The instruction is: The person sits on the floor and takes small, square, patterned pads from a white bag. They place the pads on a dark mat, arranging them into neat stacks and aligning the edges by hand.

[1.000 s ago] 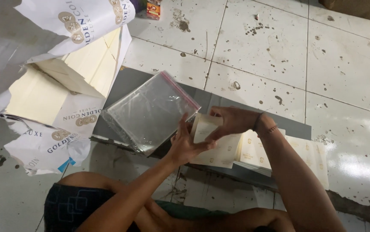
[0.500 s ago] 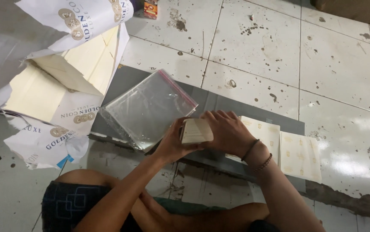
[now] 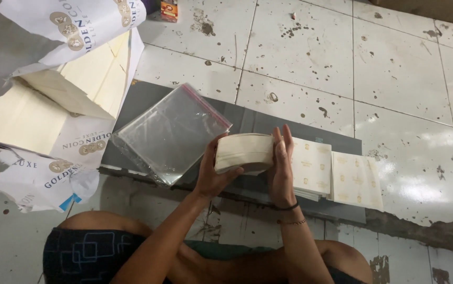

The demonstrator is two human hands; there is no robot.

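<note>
View: head camera, looking down at a seated person's two hands above a dark board on a tiled floor.

Held thing: a thick, cream-coloured stack of small paper sheets (image 3: 245, 152) is held edge-up between both hands, above the near part of the dark grey flat board (image 3: 247, 123).

Left hand: the left hand (image 3: 211, 176) is closed about the stack's left end and underside; the thumb is curled over the lower front edge, the other fingers are hidden behind the paper.

Right hand: the right hand (image 3: 280, 168) is laid flat against the stack's right end, its fingers (image 3: 284, 144) held straight and close together, pointing up; nothing is gripped, the end is only pressed.

Step in hand: the stack appears to be being squared between the two hands, so that its edges lie even.

Next move: an even, compact stack and a free hand would be called for if the sheets are meant for the bag; this is a judgement only.

Bag: a clear plastic zip bag with a red seal strip (image 3: 172, 132) lies flat on the board, just left of the hands, on top of further bags of its kind.

Loose sheets: two low piles of cream printed label sheets (image 3: 337, 176) lie on the board, just right of the right hand.

Wrapping: a torn white paper wrapper with gold round emblems (image 3: 53, 105), showing cream paper inside, lies at the left.

Floor: white speckled floor tiles (image 3: 394, 79) surround the board.

Far edge: a small orange box (image 3: 169, 9) stands at the top.
</note>
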